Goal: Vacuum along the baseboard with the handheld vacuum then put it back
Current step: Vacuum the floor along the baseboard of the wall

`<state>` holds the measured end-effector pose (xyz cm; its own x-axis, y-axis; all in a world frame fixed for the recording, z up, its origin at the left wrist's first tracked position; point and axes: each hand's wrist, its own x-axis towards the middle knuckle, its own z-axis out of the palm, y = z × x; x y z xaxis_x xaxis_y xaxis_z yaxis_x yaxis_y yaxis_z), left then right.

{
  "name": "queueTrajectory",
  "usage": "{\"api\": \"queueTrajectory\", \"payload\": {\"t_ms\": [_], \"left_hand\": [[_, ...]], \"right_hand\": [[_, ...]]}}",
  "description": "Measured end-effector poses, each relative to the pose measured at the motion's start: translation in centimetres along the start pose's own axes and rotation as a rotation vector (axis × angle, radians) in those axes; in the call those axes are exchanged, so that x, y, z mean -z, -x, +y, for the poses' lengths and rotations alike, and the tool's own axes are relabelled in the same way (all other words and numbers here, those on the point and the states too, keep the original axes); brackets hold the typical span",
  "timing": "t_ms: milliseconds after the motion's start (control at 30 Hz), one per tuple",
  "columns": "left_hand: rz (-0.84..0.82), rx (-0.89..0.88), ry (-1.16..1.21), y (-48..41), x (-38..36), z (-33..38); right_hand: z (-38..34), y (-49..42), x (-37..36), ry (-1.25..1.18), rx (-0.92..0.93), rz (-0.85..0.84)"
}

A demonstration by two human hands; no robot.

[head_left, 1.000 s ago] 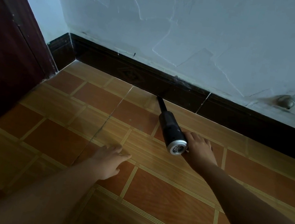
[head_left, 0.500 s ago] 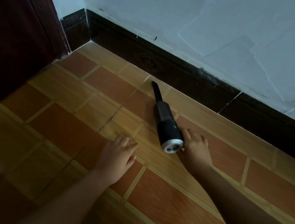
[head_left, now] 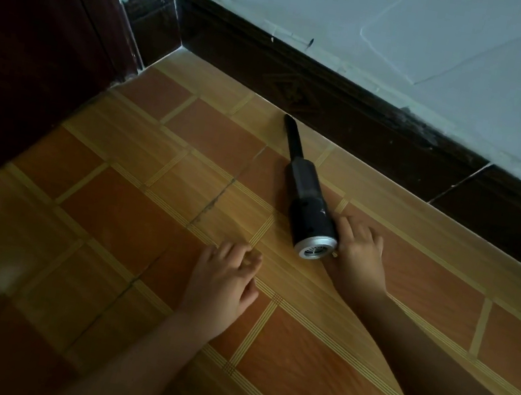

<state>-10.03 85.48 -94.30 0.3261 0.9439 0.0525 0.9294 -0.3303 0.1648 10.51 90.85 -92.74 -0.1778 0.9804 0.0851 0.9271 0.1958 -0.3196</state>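
Note:
A black handheld vacuum (head_left: 307, 198) with a silver rear cap lies low on the tiled floor. Its thin nozzle tip meets the dark baseboard (head_left: 352, 123) near a diamond motif. My right hand (head_left: 359, 253) holds the vacuum's rear end from the right side. Its fingers lie beside the body and its thumb is hidden behind the vacuum. My left hand (head_left: 224, 278) rests on the floor tiles to the vacuum's lower left, fingers loosely bent, holding nothing.
A dark wooden door or cabinet side (head_left: 27, 51) rises on the left and meets the baseboard at the corner (head_left: 164, 23). Above the baseboard is a cracked pale wall (head_left: 420, 34). Orange and tan floor tiles (head_left: 145, 212) stretch toward me.
The vacuum and my right hand have slid left along the baseboard toward the corner. My left hand has shifted forward on the floor, and its fingers have bent.

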Motion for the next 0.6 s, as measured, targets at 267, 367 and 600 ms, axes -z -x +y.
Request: {"api": "queueTrajectory", "payload": {"t_ms": [267,367,600], "left_hand": [[0.031,-0.001,0.041,-0.1,-0.2,-0.4],[0.041,-0.001,0.055,-0.1,-0.2,-0.6],[0.053,-0.003,0.080,-0.1,-0.3,-0.6]], "right_hand": [[-1.4,-2.7,-0.3,0.000,0.013,-0.010],[-2.0,-3.5,-0.2,0.000,0.019,-0.023],[-2.8,-4.4,-0.1,0.007,0.025,-0.025]]}}
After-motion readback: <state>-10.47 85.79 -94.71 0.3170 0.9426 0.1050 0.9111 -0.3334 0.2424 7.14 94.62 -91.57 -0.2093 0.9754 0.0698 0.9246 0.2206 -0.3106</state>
